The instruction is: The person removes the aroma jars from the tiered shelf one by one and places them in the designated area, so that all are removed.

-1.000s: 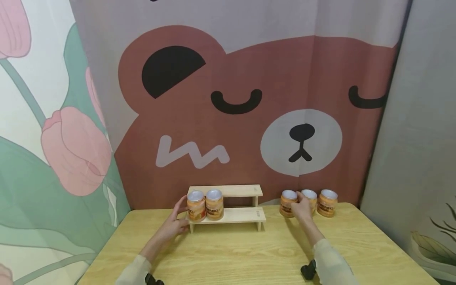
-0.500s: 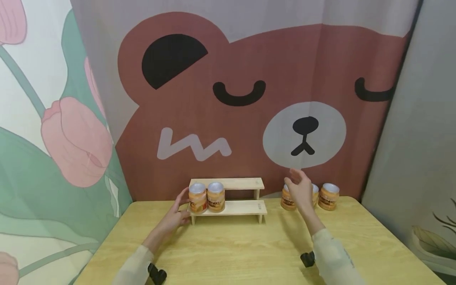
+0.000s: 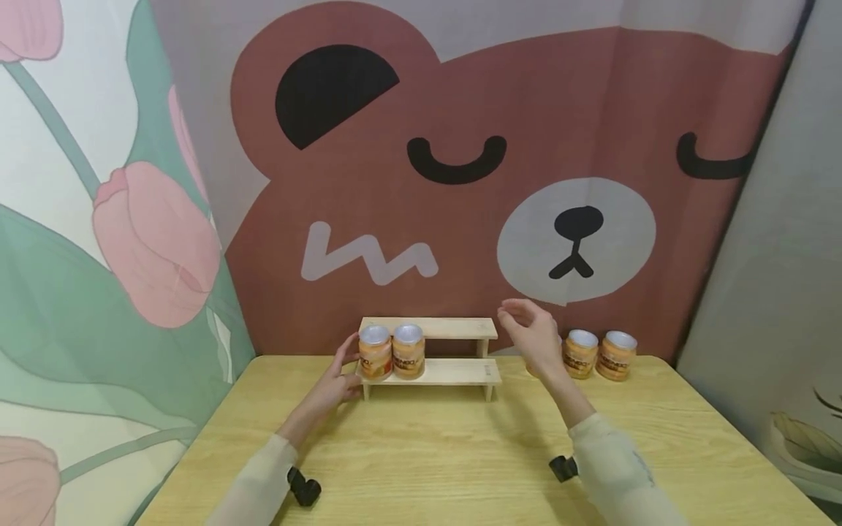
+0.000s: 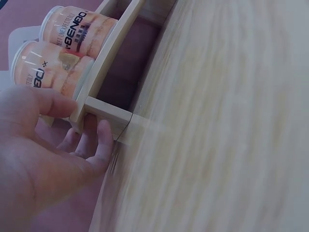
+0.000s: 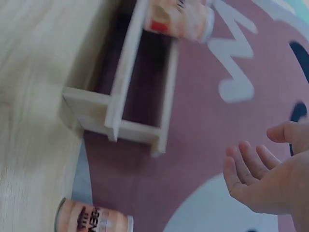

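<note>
A small two-tier wooden shelf [image 3: 454, 371] stands at the back of the table. Two orange cans with silver lids, the left can [image 3: 376, 354] and the right can [image 3: 408, 352], sit side by side on the left part of its lower tier. My left hand [image 4: 43, 150] grips the lower tier's left end, thumb above the board and fingers curled below. Between the shelf and a row of similar cans, my right hand [image 3: 536, 340] is raised with nothing in it, fingers loosely bent. It mostly hides the row's nearest can, whose label shows in the right wrist view [image 5: 91, 216].
A middle can [image 3: 582, 354] and an outer can [image 3: 616, 356] stand at the table's back right. Behind the wooden table [image 3: 421, 453] hangs a curtain [image 3: 460, 241] with a bear print. A plant pot [image 3: 805, 460] is beyond the right edge.
My right hand has left the cans at the right without one, rising and moving left toward the shelf. The left hand stays at the shelf's end. The head view has tilted slightly.
</note>
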